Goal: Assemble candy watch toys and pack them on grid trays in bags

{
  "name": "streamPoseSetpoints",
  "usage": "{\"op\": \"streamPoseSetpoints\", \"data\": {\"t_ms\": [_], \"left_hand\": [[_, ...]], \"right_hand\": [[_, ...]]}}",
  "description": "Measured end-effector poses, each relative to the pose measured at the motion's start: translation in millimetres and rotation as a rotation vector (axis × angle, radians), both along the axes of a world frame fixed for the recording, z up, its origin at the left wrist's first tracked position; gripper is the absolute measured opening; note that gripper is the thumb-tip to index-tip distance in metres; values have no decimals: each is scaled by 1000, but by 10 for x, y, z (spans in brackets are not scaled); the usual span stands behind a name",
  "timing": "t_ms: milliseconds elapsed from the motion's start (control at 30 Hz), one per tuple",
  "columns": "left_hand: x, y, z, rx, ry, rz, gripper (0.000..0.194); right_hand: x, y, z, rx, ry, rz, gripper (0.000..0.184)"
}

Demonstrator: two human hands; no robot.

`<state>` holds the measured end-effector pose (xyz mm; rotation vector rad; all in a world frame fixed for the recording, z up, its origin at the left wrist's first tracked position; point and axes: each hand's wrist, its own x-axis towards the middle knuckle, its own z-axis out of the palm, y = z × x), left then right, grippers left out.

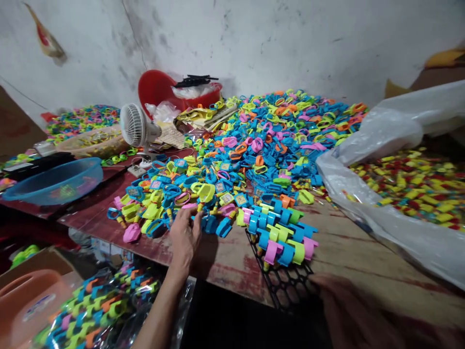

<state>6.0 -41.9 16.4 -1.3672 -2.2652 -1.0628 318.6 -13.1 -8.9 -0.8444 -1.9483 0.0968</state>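
My left hand is at the near edge of a heap of toy watches, its fingers pinched on the yellow stem below a lime toy watch. Around it lie blue, pink and lime toy watches, some with yellow stems. To the right, a black plastic grid holds several rows of blue, lime and pink pieces with their curved bands up. By the grid's right side is my right hand, dark and blurred; whether it grips the grid does not show.
A white plastic-lined container of small yellow and red pieces stands right. A white fan, blue basin and red tub are further back and left. Below the table edge are bagged toys and an orange container.
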Motion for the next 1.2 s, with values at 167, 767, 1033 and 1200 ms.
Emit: {"op": "streamPoseSetpoints", "data": {"t_ms": [167,767,1033,1200], "left_hand": [[961,-445,293,141,52,-406,18],[1351,137,886,-45,216,-639,29],[1391,656,541,-388,359,-798,50],[1434,620,508,-374,368,-788,44]], "right_hand": [[-180,-427,142,-236,101,128,35],[388,535,-54,-798,311,-141,31],[117,618,-229,-605,77,-94,13],[120,666,-273,-445,10,-7,17]]}}
